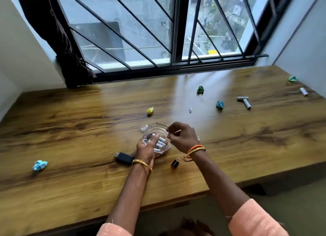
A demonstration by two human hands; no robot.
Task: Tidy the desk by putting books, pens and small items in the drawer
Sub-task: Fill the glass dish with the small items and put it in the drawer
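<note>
Gripping the glass dish [165, 125] of batteries [159, 142], the left hand [145, 150] steadies it; right hand [183, 137] curls just above, contents unclear.

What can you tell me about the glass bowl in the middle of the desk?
The glass bowl is clear, thick-walled and shallow, with notches in its rim, like an ashtray. It sits upright on the wooden desk near the front edge. Several small white batteries lie inside. The left hand holds its near side, fingers reaching in. The right hand hovers at its right rim, pinching something thin. A small clear piece lies beside its far left edge.
</note>
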